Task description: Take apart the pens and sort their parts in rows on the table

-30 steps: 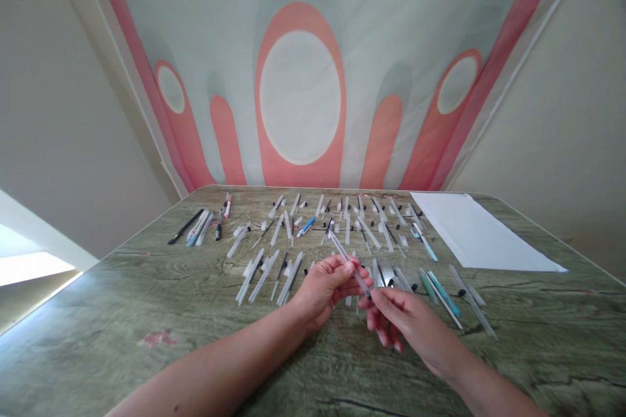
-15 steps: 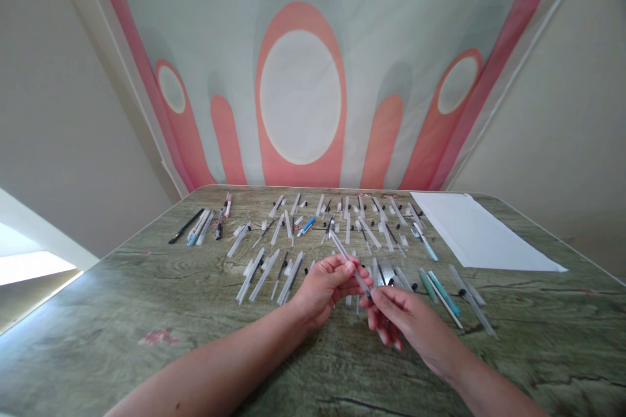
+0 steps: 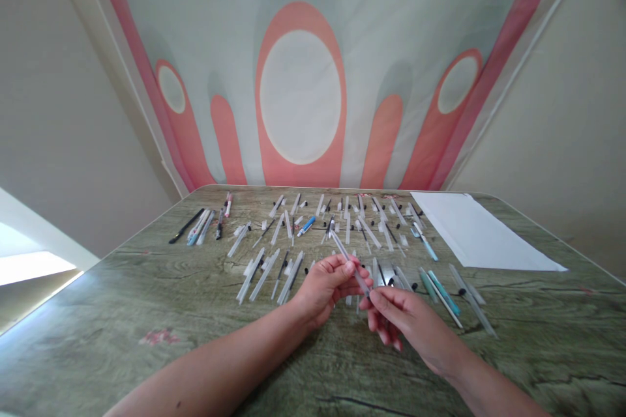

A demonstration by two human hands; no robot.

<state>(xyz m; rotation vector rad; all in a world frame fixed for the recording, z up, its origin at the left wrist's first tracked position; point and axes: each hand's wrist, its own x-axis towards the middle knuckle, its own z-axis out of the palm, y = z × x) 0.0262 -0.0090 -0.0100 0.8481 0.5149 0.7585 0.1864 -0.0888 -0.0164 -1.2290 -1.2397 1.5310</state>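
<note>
One pen [image 3: 341, 248], pinched mid-length by left hand [image 3: 324, 287], near end by right hand [image 3: 398, 313]; uneven finger pressure (it looks slim) could make it slip.

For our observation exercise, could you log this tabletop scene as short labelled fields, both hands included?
Left hand: gripping slim translucent plastic pen
Right hand: pinching the pen's near end
Surface: greenish-brown wood-patterned table
Beyond hands: short blue-and-white pen
Far left: slim black pen
Far right: white rectangular paper sheet
</note>
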